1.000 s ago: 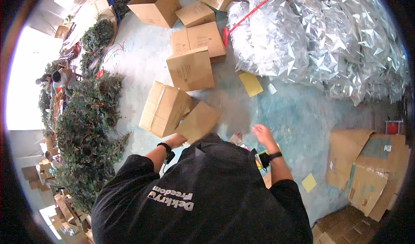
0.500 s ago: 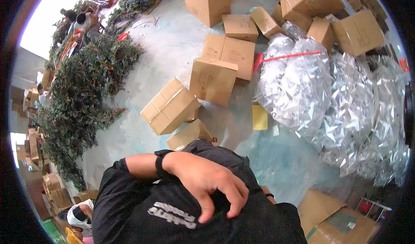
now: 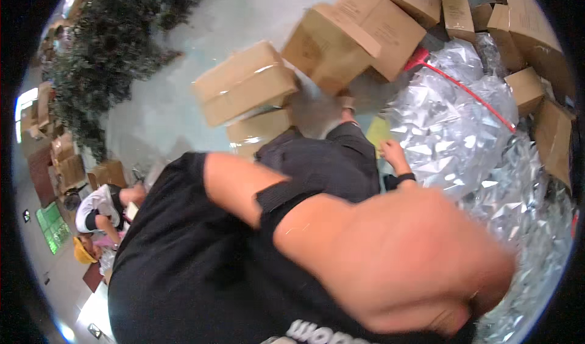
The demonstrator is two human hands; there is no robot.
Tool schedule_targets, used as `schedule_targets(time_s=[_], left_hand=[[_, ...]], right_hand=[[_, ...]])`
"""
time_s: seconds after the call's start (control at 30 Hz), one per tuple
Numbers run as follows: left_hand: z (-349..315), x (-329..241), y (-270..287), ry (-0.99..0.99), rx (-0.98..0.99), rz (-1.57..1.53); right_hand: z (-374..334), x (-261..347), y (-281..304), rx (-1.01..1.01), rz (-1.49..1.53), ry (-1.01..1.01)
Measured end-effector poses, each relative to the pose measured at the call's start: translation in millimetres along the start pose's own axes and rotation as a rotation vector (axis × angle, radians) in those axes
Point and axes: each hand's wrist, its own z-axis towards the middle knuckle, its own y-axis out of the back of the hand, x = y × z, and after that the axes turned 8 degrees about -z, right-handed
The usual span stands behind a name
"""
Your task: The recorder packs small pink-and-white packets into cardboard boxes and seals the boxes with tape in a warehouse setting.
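Head view: I've got the left hand (image 3: pixel 420 258) big and blurred close to the lens, its arm slung across the black shirt (image 3: pixel 201 240); can't tell its grip. Right hand (image 3: pixel 395 154) is out past the knee, fingers bent, beside the yellow sheet (image 3: pixel 377 135) and the silver foil bundle (image 3: pixel 445 109); can't tell if that grip holds anything or touches either one. Sheet sits between the person's leg and the bundle; bundle takes up the right side, red pole (image 3: pixel 472 94) lying across it. Taped carton (image 3: pixel 241 85) on the floor (image 3: pixel 152 115) ahead, more boxes (image 3: pixel 390 27) beyond. Greenery heap (image 3: pixel 100 57) upper left, co-worker (image 3: pixel 100 210) bent over lower left.
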Motion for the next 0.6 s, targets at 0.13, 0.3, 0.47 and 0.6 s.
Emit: schedule_targets(time_s=[0.13,0.3,0.47,0.6], left_hand=[[23.6,52.0,-6.8,-0.104,-0.343,-0.089],[63.5,91.5,54.5,0.069,-0.469,-0.235],[78.4,114.3,97.6,0.201,-0.682,-0.112],[77.8,138.7,140.4,0.186,-0.621,0.032]], right_hand=[[66.3,-7.1,45.5,0.044,-0.070,-0.138],[164.6,30.6,82.4,0.208,-0.195,-0.244],[264.4,50.2,94.2,0.362,-0.358,-0.125],[350.2,81.9,83.9,0.504,-0.102,-0.216]])
